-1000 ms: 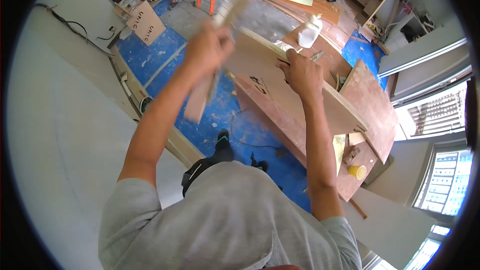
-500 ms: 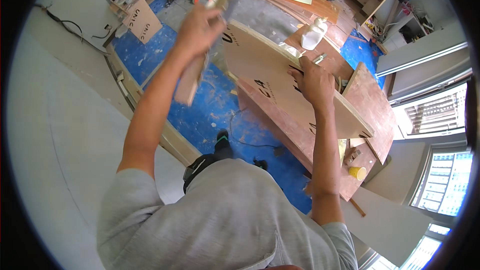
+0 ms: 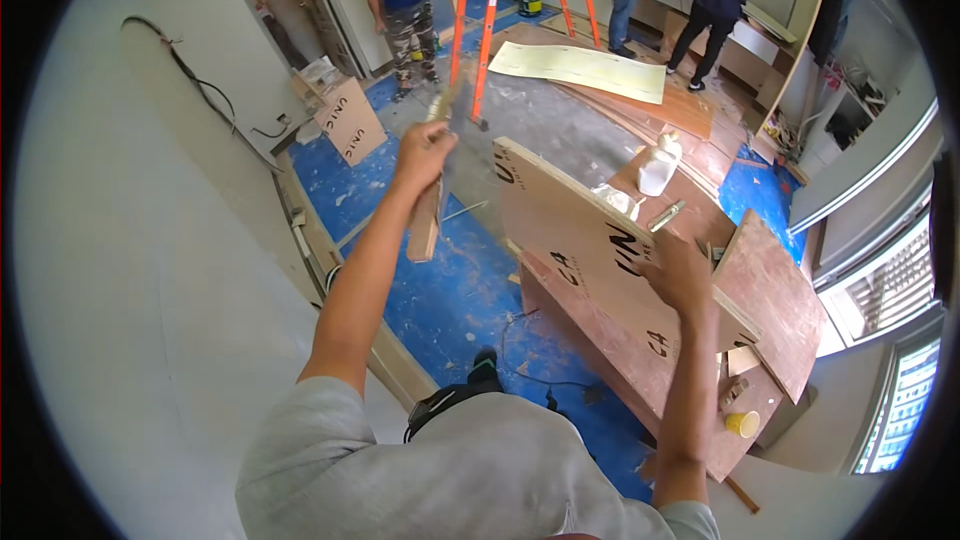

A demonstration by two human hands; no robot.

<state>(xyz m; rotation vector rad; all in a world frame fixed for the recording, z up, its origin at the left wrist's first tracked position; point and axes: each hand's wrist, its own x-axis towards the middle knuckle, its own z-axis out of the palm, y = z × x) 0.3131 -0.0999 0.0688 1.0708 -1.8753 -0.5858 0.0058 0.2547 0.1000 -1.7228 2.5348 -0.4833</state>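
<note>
My left hand (image 3: pixel 425 152) is closed around a long narrow wooden strip (image 3: pixel 424 230), held out in front of me over the floor. The strip's upper end is smeared by motion. Leaning on its long edge is a pale brown board (image 3: pixel 560 210) with black lettering on its face. My right hand (image 3: pixel 680 275) grips the upper edge of this board, thumb side against the face and other fingers hidden behind. Beneath the board lies a reddish plywood bench top (image 3: pixel 560 310).
Behind the board are a white plastic jug (image 3: pixel 660 165) and a metal cylinder (image 3: pixel 667 215). A yellow roll-like item (image 3: pixel 742 424) sits at the near right. An orange ladder (image 3: pixel 484 40) stands ahead, and several people are beyond. Blue sheeting (image 3: pixel 400 290) covers the floor.
My view has tilted up, showing more of the far room and people. My right hand has slid slightly nearer along the board's edge. The strip is less blurred, still in my left hand.
</note>
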